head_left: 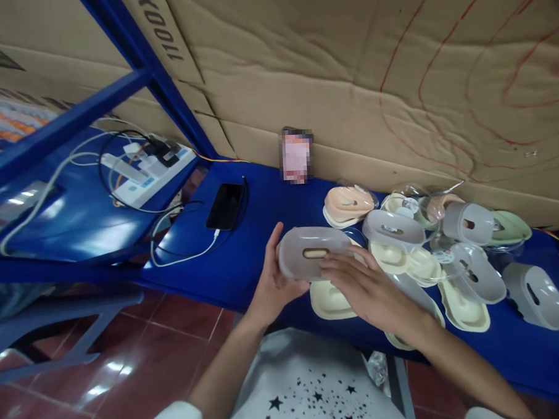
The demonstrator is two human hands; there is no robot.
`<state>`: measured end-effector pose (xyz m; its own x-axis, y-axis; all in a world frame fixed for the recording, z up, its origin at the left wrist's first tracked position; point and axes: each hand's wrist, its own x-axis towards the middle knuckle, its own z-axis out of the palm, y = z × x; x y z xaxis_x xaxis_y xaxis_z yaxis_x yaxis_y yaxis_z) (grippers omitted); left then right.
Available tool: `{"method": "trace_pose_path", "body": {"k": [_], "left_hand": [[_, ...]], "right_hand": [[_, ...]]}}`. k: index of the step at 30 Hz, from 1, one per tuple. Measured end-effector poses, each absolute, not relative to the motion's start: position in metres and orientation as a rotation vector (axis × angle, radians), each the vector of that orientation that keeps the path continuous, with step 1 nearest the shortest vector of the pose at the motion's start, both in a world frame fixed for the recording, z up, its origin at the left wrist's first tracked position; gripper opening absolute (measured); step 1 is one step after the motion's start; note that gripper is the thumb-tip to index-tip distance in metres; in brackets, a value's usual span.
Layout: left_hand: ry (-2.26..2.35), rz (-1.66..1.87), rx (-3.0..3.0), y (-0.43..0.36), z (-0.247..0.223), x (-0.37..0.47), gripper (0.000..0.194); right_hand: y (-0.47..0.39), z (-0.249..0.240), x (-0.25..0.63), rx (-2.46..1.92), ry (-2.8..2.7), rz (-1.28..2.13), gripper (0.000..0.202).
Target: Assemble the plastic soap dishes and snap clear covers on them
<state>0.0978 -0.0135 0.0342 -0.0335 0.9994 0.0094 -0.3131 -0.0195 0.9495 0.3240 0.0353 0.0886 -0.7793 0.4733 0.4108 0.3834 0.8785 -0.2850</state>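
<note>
Right of the black phone [224, 206] and nearer you, your left hand [270, 290] closes round the grey box [293, 258], your right hand [373, 292] lies part-bent over it, grip unclear, while loose grey covers [479, 273] and cream trays [332, 301] sit farther right, finished or not you can't tell.

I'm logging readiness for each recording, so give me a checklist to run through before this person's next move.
1. Left hand holding the slotted gray piece: ok.
2. Right hand touching that piece: ok, fingers on its right side.
3. Underside of that piece free of defects: cannot tell, it faces away.
4. Black phone apart from both hands: ok.
5. White cable plugged into the phone: ok.
6. Loose pieces spaced apart: not ok, cream trays and gray pieces crowd the right side, several overlapping.
</note>
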Motion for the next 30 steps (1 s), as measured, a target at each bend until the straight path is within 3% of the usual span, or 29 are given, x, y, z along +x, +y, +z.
{"method": "trace_pose_path", "body": {"k": [4,12,19,25,30], "left_hand": [[1.095,1.322,0.912,-0.008,0.043,0.097,0.097],[1.217,1.262,0.856,-0.014,0.049,0.1,0.084],[1.24,1.38,0.716,-0.014,0.04,0.075,0.07],[1.388,1.487,0.462,-0.021,0.022,0.032,0.054],[1.613,1.442,0.686,-0.033,0.003,0.025,0.051]], "right_hand": [[0.034,0.095,0.323,-0.605,-2.667,0.122,0.033],[0.03,0.102,0.314,-0.504,-2.681,-0.201,0.032],[0.035,0.105,0.337,-0.585,-2.79,-0.092,0.055],[-0.007,0.09,0.359,-0.722,-2.77,-0.001,0.038],[-0.053,0.059,0.349,-0.672,-2.665,0.221,0.028]]}}
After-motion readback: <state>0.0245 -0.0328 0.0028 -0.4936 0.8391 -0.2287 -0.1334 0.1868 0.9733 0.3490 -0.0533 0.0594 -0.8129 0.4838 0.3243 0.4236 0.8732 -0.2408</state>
